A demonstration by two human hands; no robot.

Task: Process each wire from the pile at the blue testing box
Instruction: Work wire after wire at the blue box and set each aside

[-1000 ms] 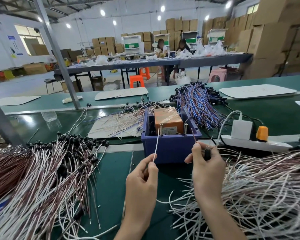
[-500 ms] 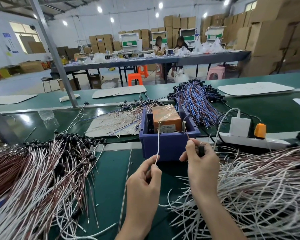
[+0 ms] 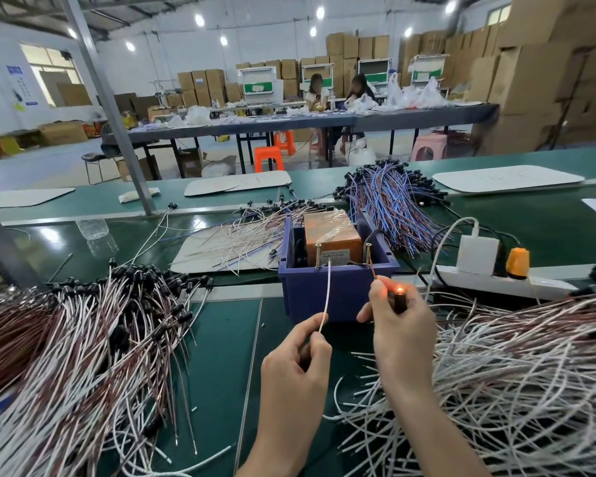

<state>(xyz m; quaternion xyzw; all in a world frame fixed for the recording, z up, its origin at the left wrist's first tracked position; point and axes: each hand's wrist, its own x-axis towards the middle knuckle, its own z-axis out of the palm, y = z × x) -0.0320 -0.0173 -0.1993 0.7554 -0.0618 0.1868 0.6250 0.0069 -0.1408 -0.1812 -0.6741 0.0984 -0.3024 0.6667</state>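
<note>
The left hand is pinching a white lead between thumb and forefinger in the lower middle of the frame. The right hand, just right of it, is gripping a black end piece on which a small orange light is glowing. Directly above both hands the blue testing box is sitting on the green bench, holding an orange block, with two upright screws standing at its near rim. The right forearm is covering part of the pile of white and brownish wires filling the lower right. A second heap of wires with black ends is spreading across the lower left, a blue and purple bundle is lying above the box, and a white power strip is running to the box's right. The white lead is rising almost vertically, leaning slightly right, with its tip meeting the left screw. A thin reddish lead is slanting up and left from the right fingers to the right screw. Both leads are looking straight and taut; whether they are joining inside the hands is hidden.
</note>
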